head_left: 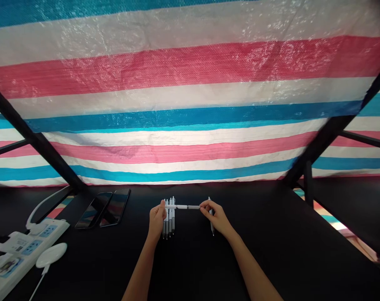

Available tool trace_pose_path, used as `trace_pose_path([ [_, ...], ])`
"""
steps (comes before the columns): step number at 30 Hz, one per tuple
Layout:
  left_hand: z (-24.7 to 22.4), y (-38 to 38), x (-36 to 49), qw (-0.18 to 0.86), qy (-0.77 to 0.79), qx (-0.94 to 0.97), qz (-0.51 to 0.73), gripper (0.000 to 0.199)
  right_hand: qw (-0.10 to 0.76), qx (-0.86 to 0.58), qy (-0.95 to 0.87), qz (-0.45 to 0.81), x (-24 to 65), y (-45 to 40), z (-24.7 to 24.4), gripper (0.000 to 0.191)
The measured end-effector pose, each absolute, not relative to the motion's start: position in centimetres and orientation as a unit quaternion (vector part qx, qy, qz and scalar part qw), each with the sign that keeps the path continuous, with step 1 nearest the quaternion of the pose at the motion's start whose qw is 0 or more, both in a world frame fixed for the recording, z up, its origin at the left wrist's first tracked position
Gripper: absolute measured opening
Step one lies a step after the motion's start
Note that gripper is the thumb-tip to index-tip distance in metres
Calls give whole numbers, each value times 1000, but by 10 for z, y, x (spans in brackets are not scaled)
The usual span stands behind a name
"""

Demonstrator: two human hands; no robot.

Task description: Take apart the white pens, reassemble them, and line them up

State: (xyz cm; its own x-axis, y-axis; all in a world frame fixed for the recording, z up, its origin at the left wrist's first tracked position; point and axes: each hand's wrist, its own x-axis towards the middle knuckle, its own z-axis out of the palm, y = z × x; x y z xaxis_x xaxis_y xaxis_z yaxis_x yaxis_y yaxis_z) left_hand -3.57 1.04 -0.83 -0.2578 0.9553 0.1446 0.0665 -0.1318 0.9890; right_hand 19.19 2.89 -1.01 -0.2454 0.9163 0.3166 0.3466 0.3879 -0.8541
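Note:
A white pen with a grey grip lies level between my two hands, just above the black table. My left hand is closed on its left end, thumb on top. The fingertips of my right hand pinch the right, tip end. Several similar white-and-grey pens lie side by side under and beside my left hand, their tips toward me; my hand and the held pen hide parts of them. One more pen lies on the table beneath my right hand, which covers its middle.
Two dark phones lie on the black table at the left. Nearer on that side are a white power strip with plugs and a round white charging pad. A striped sheet hangs behind, between black frame bars.

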Motion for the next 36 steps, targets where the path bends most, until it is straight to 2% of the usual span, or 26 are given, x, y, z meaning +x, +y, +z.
trace_pose_path([
  [4, -10, 11, -36, 383, 534, 476, 583, 55, 412, -439, -725, 335, 191, 29, -12, 31],
  [10, -9, 10, -35, 384, 542, 471, 581, 55, 406, -438, -727, 338, 191, 28, -11, 20],
  [13, -7, 9, -35, 383, 541, 473, 580, 56, 404, -431, -737, 329, 191, 28, -11, 28],
  [19, -6, 9, -33, 384, 538, 477, 579, 56, 405, -442, -731, 327, 191, 27, -10, 21],
  [23, -5, 9, -33, 389, 534, 476, 580, 55, 388, -441, -738, 333, 190, 26, -9, 33],
  [28, -5, 10, -33, 388, 540, 472, 579, 56, 395, -438, -740, 322, 191, 25, -8, 22],
  [32, -6, 10, -33, 388, 540, 474, 577, 56, 373, -442, -754, 312, 191, 25, -8, 43],
  [36, -7, 10, -33, 388, 534, 478, 579, 55, 385, -440, -741, 330, 190, 24, -7, 23],
])
